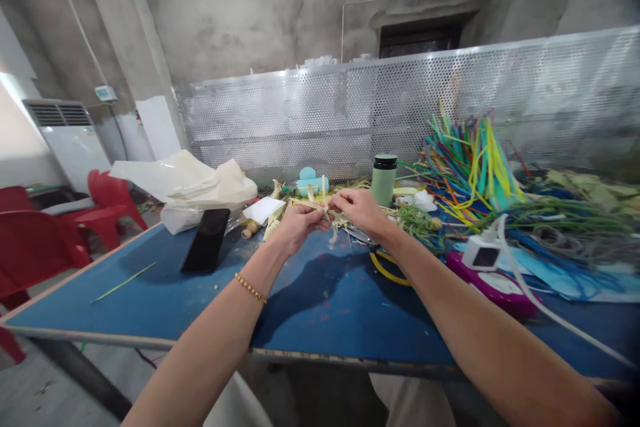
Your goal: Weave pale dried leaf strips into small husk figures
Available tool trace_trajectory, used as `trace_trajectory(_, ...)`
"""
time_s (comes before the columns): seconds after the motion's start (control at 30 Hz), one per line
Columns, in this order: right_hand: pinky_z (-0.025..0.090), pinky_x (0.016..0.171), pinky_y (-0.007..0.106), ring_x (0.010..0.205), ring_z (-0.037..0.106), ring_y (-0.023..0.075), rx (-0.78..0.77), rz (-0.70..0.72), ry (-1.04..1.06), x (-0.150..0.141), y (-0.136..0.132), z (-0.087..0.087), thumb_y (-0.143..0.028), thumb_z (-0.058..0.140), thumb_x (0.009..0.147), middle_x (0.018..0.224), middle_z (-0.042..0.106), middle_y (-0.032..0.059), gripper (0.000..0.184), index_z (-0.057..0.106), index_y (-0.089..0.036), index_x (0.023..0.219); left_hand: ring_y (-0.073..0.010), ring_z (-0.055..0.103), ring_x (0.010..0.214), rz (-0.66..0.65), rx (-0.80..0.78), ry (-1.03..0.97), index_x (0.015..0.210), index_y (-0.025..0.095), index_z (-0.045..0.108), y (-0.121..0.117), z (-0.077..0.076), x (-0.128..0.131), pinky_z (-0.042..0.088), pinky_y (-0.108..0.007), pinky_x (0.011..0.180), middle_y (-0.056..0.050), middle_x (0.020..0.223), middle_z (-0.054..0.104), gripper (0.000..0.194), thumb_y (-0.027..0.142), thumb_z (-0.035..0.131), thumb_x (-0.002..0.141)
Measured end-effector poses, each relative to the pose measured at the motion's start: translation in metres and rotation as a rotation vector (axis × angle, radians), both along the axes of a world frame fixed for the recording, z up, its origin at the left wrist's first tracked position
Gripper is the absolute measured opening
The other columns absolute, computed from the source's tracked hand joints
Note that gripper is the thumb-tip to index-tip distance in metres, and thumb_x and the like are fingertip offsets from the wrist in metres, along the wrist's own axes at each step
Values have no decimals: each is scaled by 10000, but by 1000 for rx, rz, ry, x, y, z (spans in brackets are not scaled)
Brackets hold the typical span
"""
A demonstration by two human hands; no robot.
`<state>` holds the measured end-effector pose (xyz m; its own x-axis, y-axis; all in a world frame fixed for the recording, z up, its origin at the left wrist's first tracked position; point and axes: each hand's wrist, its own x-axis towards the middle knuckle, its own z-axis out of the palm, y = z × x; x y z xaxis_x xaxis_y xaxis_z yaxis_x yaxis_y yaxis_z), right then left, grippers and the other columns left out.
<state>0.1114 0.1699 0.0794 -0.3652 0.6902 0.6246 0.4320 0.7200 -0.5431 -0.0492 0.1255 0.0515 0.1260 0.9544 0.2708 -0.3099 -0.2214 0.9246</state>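
Note:
Above the blue table (320, 307), my left hand (296, 227) and my right hand (363, 210) meet with fingertips pinched close together. Between them is a pale plant-fibre strip (324, 188), one end standing up and another hanging below the fingers. Each hand is closed on this pale piece; its exact form is partly hidden by the fingers. Just beyond lie a light-blue roll (315, 185) and loose pale husk scraps (274, 214). Under my right forearm shows a yellow handle (387, 270), apparently of scissors.
A black phone (206, 240) lies left, before crumpled pale wrapping (200, 187). Rightward stand a green jar (384, 180), a bundle of coloured strips (475, 160), and a purple power strip (500, 287) with a white charger (481, 252) and cable. A perforated metal screen (300, 120) rises behind.

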Motion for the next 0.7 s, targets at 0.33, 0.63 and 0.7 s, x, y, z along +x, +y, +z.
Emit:
trace_trajectory(0.33, 386, 453, 220, 494, 510, 91, -504, 393, 251, -4, -9, -7, -442, 753, 682, 594, 591, -12, 327, 616, -150, 738, -130, 614, 545, 98, 67, 8, 851, 144, 534, -1, 1, -1, 491, -264, 575, -9, 617, 624, 245, 138, 731, 706)
trace_trajectory(0.63, 346, 400, 207, 397, 455, 75, -449, 343, 230, -9, -3, -17, -418, 736, 718, 465, 540, -42, 314, 547, -169, 693, -134, 617, 490, 229, 96, 139, 815, 150, 558, -4, 4, 4, 492, -261, 523, -5, 623, 632, 191, 265, 702, 764)
trace_trajectory(0.7, 344, 399, 204, 394, 456, 75, -422, 349, 217, -10, -6, -15, -403, 721, 734, 462, 540, -44, 295, 540, -172, 698, -128, 600, 468, 250, 104, 136, 822, 157, 556, -4, 4, 5, 465, -247, 491, 6, 615, 620, 229, 299, 720, 749)
